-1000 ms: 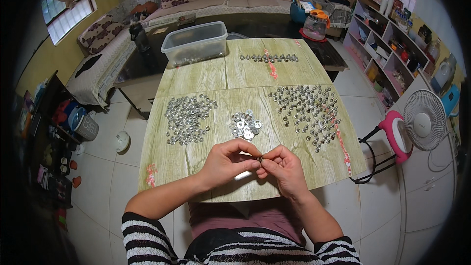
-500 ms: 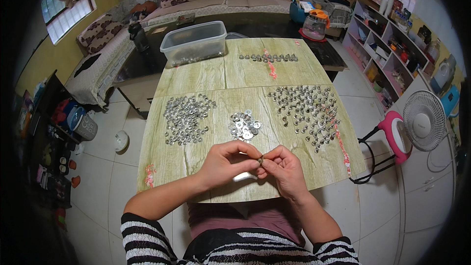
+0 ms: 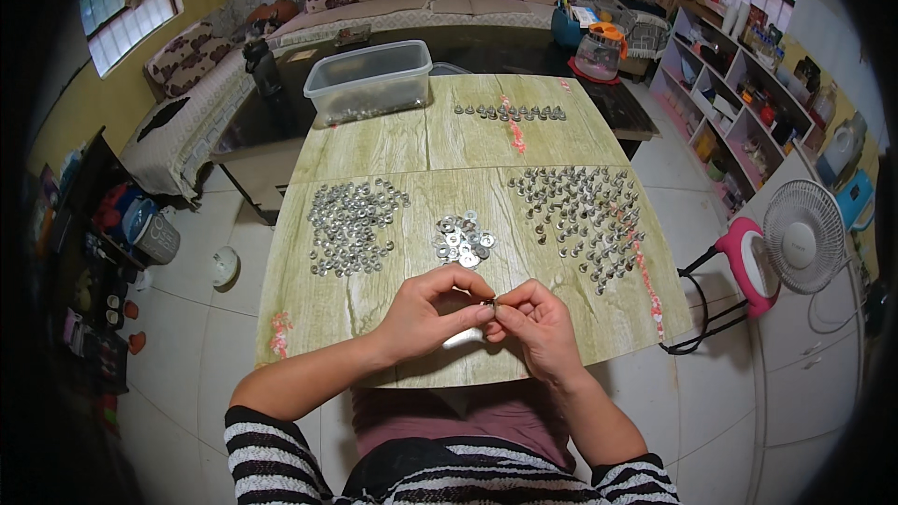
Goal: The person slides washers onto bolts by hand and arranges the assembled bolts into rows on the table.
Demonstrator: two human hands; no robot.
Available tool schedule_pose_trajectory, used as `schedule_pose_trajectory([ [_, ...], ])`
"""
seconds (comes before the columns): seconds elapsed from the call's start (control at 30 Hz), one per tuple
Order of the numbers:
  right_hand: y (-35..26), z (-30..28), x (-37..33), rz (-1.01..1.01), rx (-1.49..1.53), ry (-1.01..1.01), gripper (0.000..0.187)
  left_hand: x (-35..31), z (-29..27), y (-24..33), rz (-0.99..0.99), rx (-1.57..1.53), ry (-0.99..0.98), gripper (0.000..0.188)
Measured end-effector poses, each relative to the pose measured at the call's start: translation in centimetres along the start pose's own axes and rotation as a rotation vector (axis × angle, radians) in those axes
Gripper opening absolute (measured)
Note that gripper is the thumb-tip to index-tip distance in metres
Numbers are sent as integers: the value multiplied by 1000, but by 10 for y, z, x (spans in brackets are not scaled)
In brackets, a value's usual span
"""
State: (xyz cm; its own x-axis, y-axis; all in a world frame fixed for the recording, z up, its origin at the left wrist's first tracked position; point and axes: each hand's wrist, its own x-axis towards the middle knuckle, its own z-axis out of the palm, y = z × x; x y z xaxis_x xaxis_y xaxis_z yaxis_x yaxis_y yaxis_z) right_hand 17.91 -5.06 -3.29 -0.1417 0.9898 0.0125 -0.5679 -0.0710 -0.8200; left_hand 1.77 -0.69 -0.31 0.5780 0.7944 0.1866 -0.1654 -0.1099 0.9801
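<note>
Both hands meet near the front edge of the table, their fingertips pinched around a small metal bolt [image 3: 491, 302]. My left hand [image 3: 426, 313] grips it from one side and my right hand [image 3: 540, 323] from the other; the fingers hide most of it. Just beyond them lies a small heap of flat round washers [image 3: 463, 241]. Many small metal nuts [image 3: 351, 224] are spread to the left. On the right, a broad group of bolts [image 3: 580, 215] mostly stands with shanks upward. Under my hands a white object [image 3: 463, 339] shows only partly.
At the far left of the table [image 3: 412, 145], a clear plastic container [image 3: 369, 84] holds some small metal parts. A row of bolt pieces [image 3: 510, 113] lines the far side. Right of the table stand a pink-backed stool [image 3: 748, 262] and a white fan [image 3: 804, 236].
The view has shifted slightly. Both hands stay together at the same place, with only small finger movement around the bolt.
</note>
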Motion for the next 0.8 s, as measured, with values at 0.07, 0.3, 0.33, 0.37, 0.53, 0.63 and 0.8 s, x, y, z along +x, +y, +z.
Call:
schedule_pose_trajectory([
  [0.07,-2,0,-1,35,-24,16,12,1,-2,-1,-18,18,-7,14],
  [0.3,1,0,0,9,-27,4,12,0,-1,1,-99,60,34,16],
  [0.33,-1,1,-1,23,-41,18,12,1,-4,-3,-73,60,3,17],
  [0.37,-1,1,-1,36,-56,32,12,1,-4,-4,-72,61,5,17],
  [0.53,-2,2,-2,15,-25,15,12,1,-3,-5,59,117,14,19],
  [0.63,-2,1,-2,25,-32,16,12,1,-4,-3,-105,35,-8,21],
  [0.8,-2,1,-2,9,-31,14,12,1,-2,0,6,91,-22,20],
])
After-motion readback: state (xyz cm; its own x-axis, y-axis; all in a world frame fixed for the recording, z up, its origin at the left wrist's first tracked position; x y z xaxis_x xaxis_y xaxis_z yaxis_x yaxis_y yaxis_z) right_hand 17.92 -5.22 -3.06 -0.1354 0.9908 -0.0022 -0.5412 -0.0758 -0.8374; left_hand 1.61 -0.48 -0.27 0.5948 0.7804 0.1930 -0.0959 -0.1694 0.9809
